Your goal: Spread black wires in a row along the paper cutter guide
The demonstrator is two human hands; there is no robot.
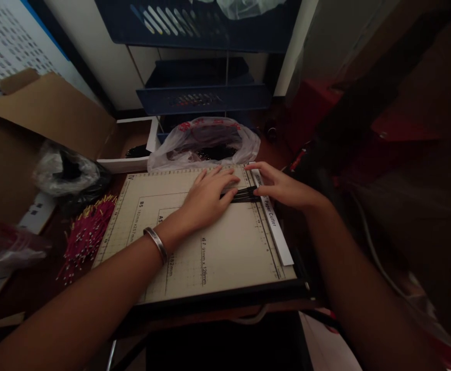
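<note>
A cream paper cutter board (183, 226) with printed size lines lies before me, and a white guide strip (274, 221) marked "Paper Cutter" runs along its right side. Across the board near that strip is a bundle of thin black cords (244, 194). My left hand (210, 196) rests on the board with the bundle between thumb and forefinger; part of the bundle is hidden under it. At the strip, my right hand (277, 186) has thumb and forefinger apart, the thumb touching the cord ends and the forefinger at the board's top edge.
Dark red strands with yellow tips (90, 226) are heaped left of the board. Behind it sit a plastic bag (206, 139) holding dark pieces and a white box (127, 164). Blue tray shelves (206, 98) stand farther back. An open cardboard box (55, 108) is at left.
</note>
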